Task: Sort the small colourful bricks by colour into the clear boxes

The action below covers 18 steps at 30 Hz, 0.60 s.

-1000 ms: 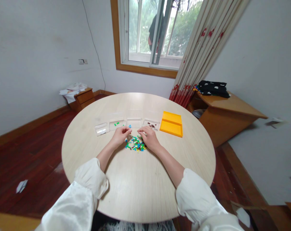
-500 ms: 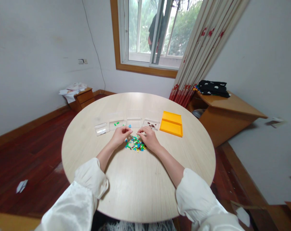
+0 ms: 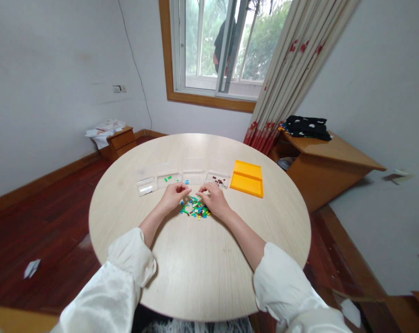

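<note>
A pile of small toy bricks (image 3: 197,211) in green, blue, yellow, white and brown lies on the round table. Over the pile's left far edge is my left hand (image 3: 175,195), its thumb and fingertips pinched together; whatever they hold is too small to make out. My right hand (image 3: 212,198) hovers at the pile's right far side, also in a pinch, with its contents hidden. Behind my hands stand clear boxes in a row: a box with green bricks (image 3: 168,174), a box with a blue brick (image 3: 193,172) and a box with brown bricks (image 3: 217,175).
Another clear box (image 3: 146,186) ends the row at the left. An open yellow case (image 3: 247,179) lies to the right on the round wooden table (image 3: 199,273). A wooden desk (image 3: 327,162) with folded black cloth (image 3: 308,127) stands beyond the table at the right.
</note>
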Each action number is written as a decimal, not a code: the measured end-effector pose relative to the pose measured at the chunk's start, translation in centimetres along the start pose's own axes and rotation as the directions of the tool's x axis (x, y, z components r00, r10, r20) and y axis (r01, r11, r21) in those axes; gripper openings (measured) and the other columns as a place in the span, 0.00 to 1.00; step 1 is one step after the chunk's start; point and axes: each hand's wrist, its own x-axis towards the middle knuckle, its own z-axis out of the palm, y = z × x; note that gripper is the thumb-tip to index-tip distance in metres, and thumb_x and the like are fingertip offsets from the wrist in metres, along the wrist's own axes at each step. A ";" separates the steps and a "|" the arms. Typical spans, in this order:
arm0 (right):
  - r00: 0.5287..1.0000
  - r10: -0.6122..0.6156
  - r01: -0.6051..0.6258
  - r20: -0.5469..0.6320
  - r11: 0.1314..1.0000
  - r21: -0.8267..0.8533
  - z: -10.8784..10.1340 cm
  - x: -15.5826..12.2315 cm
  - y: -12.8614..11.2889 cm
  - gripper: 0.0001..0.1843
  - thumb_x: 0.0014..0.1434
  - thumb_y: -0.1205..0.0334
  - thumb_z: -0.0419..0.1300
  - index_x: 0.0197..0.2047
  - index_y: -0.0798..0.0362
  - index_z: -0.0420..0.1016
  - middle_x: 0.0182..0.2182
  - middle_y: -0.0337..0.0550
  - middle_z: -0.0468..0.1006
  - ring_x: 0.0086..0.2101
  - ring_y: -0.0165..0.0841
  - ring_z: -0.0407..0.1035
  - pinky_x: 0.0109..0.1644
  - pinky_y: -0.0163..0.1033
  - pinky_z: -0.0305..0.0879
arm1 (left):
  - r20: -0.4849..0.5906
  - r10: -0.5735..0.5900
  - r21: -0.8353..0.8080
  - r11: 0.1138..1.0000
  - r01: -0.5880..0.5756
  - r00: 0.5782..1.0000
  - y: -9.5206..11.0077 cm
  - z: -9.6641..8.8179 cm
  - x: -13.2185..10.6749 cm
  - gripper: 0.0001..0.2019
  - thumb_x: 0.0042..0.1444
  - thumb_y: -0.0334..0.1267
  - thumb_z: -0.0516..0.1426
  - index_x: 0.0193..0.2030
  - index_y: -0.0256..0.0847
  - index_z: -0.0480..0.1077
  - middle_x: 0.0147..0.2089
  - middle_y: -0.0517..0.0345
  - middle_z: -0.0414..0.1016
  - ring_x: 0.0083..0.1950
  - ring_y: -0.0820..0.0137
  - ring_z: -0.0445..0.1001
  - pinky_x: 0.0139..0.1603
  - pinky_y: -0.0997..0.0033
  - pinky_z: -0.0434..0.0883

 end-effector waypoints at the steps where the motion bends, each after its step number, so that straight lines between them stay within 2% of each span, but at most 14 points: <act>1: 1.000 0.000 0.000 0.001 1.000 -0.002 0.0 0.0 0.0 0.07 0.56 0.66 0.59 0.27 0.52 0.68 0.27 0.40 0.72 0.34 0.34 0.65 0.40 0.39 0.60 | -0.001 0.000 0.001 1.000 0.000 1.000 0.0 0.0 0.0 0.16 0.37 0.48 0.63 0.21 0.37 0.67 0.20 0.64 0.65 0.23 0.76 0.61 0.27 0.74 0.59; 10: 1.000 0.000 0.000 0.006 1.000 -0.023 -0.1 -0.1 -0.1 0.07 0.57 0.64 0.59 0.27 0.52 0.69 0.27 0.41 0.72 0.34 0.34 0.65 0.40 0.39 0.61 | -0.014 -0.010 -0.020 1.000 0.009 1.000 0.2 0.1 -0.2 0.14 0.36 0.45 0.64 0.20 0.37 0.67 0.20 0.63 0.66 0.23 0.76 0.62 0.27 0.74 0.60; 18: 1.000 -0.011 0.012 0.005 1.000 -0.016 0.2 -0.1 0.1 0.04 0.57 0.67 0.57 0.31 0.52 0.73 0.30 0.43 0.76 0.35 0.35 0.68 0.42 0.41 0.63 | -0.007 -0.048 -0.054 0.997 0.048 0.999 0.1 0.2 -0.2 0.11 0.37 0.42 0.64 0.22 0.36 0.72 0.21 0.60 0.70 0.24 0.74 0.65 0.29 0.73 0.63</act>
